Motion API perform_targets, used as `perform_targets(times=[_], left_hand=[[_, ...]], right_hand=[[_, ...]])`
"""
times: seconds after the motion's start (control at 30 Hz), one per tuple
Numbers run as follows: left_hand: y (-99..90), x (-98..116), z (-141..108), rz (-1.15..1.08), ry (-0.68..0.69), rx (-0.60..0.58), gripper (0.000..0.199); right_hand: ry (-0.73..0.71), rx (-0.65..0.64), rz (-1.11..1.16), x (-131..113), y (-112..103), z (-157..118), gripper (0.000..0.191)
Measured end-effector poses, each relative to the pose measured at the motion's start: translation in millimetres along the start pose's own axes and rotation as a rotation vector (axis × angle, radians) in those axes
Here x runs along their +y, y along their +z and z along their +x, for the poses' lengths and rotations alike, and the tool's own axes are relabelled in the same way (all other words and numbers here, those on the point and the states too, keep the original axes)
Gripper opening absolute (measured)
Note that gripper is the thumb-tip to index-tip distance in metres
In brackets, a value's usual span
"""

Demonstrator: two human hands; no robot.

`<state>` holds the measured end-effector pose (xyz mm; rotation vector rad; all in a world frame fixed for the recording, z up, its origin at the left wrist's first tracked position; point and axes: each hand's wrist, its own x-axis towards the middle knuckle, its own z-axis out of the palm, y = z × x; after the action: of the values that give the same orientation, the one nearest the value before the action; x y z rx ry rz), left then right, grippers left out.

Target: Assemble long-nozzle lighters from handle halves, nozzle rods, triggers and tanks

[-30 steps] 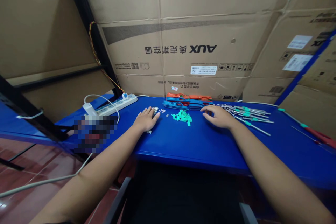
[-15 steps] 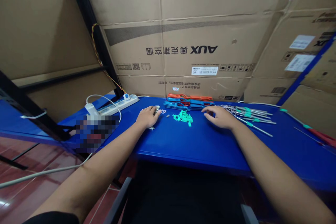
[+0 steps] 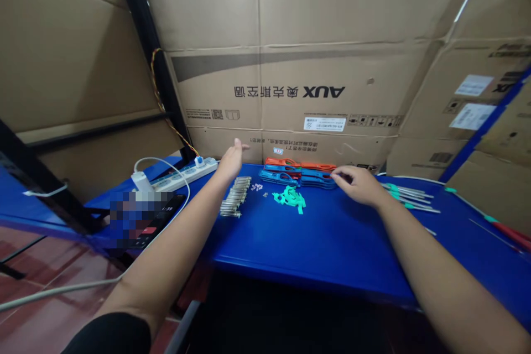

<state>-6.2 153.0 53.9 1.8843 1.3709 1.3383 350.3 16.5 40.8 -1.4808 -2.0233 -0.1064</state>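
Note:
My left hand (image 3: 231, 160) is raised and open, palm turned up, above the far edge of the blue table (image 3: 315, 238) and touching nothing. Nearest to it lies a tight row of metal cylinders (image 3: 235, 196), possibly fuses. Several tiny metal pieces (image 3: 258, 187) sit beside that row, and a heap of green plastic strips (image 3: 290, 199) lies to the right. My right hand (image 3: 359, 185) rests on the tabletop with loosely curled, empty fingers. Its fingertips are close to the stacked blue tools (image 3: 282, 177) and orange-handled tools (image 3: 301, 165). Green-collared metal tools (image 3: 410, 200) lie to its right.
A white power strip (image 3: 182, 176) with a white plug and cable stands at the back left, and a phone (image 3: 157, 221), partly blurred, lies nearby. A red-handled screwdriver (image 3: 510, 235) lies at the right. Cardboard boxes (image 3: 290, 61) fill the wall behind.
My left hand has lifted off the table and moved away, uncovering the metal cylinders. My right hand has shifted slightly right. The view has tilted a little.

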Motion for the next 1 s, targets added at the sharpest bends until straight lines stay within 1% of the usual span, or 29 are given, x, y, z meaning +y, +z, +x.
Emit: perform_targets(times=[0.03, 0.1, 0.17, 0.2, 0.23, 0.27, 0.33, 0.37, 0.47, 0.53, 0.6, 0.73, 0.87, 1.0], left_hand=[[4.8, 9, 10, -0.133, 0.022, 0.043, 0.068], [16.7, 21, 26, -0.311, 0.067, 0.072, 0.058], [27.5, 20, 35, -0.377, 0.043, 0.079, 0.043], [30.9, 15, 37, -0.391, 0.005, 0.087, 0.039], [32.1, 6, 38, -0.4, -0.047, 0.098, 0.039], [30.8, -4, 38, -0.407, -0.101, 0.112, 0.043], [21.6, -26, 38, -0.427, -0.206, 0.154, 0.055], [14.8, -36, 38, -0.445, -0.249, 0.176, 0.06], [-4.4, -60, 36, -0.533, -0.354, 0.213, 0.07], [-10.0, -70, 33, -0.627, -0.409, 0.197, 0.076], [-8.7, -77, 27, -0.743, -0.443, 0.167, 0.079], [2.5, -85, 19, -0.905, -0.448, 0.143, 0.079], [8.7, -88, 19, -0.953, -0.451, 0.158, 0.082], [13.4, -87, 19, -0.934, -0.446, 0.168, 0.083]], right_hand=[[0.02, 0.048, -0.018, 1, -8, 5, 0.026], [0.047, 0.176, -0.058, 3, -20, 11, 0.029], [0.059, 0.314, -0.085, 8, -23, 11, 0.03], [0.05, 0.348, -0.092, 11, -21, 8, 0.03], [0.026, 0.341, -0.098, 15, -18, 4, 0.03], [-0.003, 0.302, -0.106, 19, -14, 0, 0.03], [-0.069, 0.172, -0.132, 24, -4, -7, 0.03], [-0.073, 0.14, -0.141, 25, 0, -9, 0.03], [-0.008, 0.148, -0.113, 23, 8, -10, 0.03], [-0.002, 0.139, -0.086, 18, 10, -9, 0.03], [-0.028, 0.107, -0.074, 14, 11, -9, 0.031], [-0.057, 0.059, -0.073, 12, 12, -9, 0.031], [-0.045, 0.065, -0.077, 13, 14, -9, 0.031], [-0.056, 0.047, -0.064, 12, 14, -8, 0.031]])
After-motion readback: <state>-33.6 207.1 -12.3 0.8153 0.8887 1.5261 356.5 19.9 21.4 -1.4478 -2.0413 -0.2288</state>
